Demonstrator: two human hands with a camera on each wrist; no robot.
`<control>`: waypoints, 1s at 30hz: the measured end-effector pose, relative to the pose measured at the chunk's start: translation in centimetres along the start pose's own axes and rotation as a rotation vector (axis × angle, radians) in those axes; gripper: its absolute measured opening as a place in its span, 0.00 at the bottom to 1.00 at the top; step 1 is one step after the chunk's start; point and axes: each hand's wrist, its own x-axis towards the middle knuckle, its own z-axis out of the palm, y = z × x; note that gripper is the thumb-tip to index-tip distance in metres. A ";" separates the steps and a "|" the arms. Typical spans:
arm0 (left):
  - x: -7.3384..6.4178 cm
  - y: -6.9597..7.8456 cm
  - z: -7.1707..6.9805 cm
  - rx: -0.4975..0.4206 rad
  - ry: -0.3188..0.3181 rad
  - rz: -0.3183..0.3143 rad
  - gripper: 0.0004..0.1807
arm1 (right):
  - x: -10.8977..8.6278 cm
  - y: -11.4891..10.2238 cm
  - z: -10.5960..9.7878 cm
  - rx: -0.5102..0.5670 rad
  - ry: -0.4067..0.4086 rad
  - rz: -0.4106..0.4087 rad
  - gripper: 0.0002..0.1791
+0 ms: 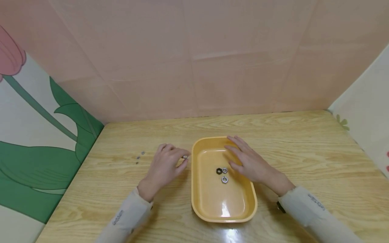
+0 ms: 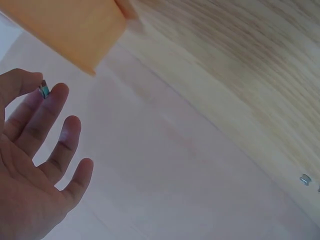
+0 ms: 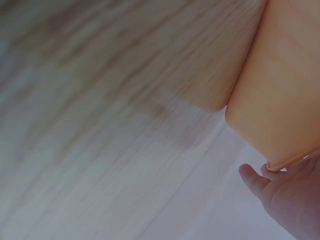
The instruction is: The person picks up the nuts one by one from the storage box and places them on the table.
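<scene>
My left hand (image 1: 165, 163) pinches a small metal nut (image 2: 44, 89) between thumb and index finger, just outside the left rim of a yellow plastic tray (image 1: 209, 202). The other fingers of that hand are spread apart. Over the tray's right side is my right hand (image 1: 252, 165), its fingers spread and holding nothing; in the right wrist view it lies at the tray's rim. On the tray floor sit a black nut (image 1: 219, 171) and two silver nuts, one beside it (image 1: 225, 170) and a larger one nearer me (image 1: 224, 180).
Left of my left hand, three small metal pieces, likely nuts (image 1: 143, 153), lie on the wood-grain table (image 1: 304, 152). A pink covered wall (image 1: 194, 67) rises behind the table. A panel with a painted tulip (image 1: 36, 104) stands along the left, a white one at right.
</scene>
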 end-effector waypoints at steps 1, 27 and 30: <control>-0.1 -0.1 0.0 0.003 -0.003 -0.004 0.08 | 0.0 0.0 0.0 0.000 0.000 -0.001 0.28; -1.2 -2.1 -0.4 0.046 -0.017 -0.059 0.07 | 0.0 0.0 0.0 0.009 -0.011 0.004 0.28; -1.4 -2.3 -0.4 0.046 -0.015 -0.068 0.07 | 0.0 0.0 0.0 0.011 -0.011 0.007 0.29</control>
